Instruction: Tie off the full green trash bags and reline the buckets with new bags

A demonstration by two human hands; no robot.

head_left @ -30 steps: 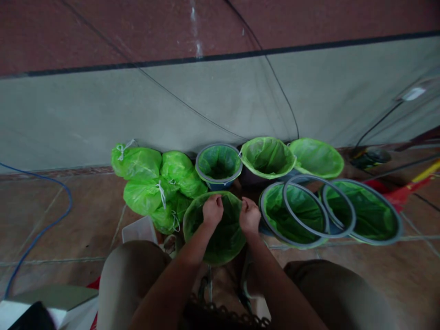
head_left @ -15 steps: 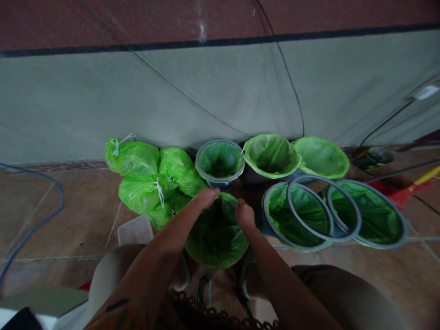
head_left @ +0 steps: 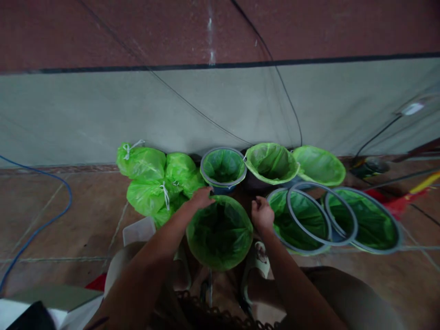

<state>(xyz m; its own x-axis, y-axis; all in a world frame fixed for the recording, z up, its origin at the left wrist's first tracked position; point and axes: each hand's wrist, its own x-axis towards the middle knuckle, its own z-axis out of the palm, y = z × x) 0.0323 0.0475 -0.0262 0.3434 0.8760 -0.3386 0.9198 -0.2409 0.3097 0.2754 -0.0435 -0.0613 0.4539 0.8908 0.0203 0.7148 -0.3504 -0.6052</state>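
Between my feet stands a bin lined with a green plastic bag (head_left: 220, 233), its mouth spread wide and the edge folded over the rim. My left hand (head_left: 202, 198) is at the far left of that rim, thumb and fingers apart; whether it touches the plastic is hard to tell. Off the rim to the right, my right hand (head_left: 263, 213) hovers with loosely curled fingers and nothing visible in them. Just behind is another lined bin (head_left: 223, 167) with a grey ring around its mouth.
Tied green bags (head_left: 147, 197) are piled at left beside a clear plastic tub (head_left: 138, 230). Along the wall are more lined bins (head_left: 271, 162). A loose grey ring (head_left: 355, 224) lies across two ringed bins at right. A blue hose (head_left: 70, 197) curves over the floor.
My right hand has let go of the bag's far edge and moved right, away from the rim. My left hand has shifted slightly left. The bag's mouth now looks rounder and wider.
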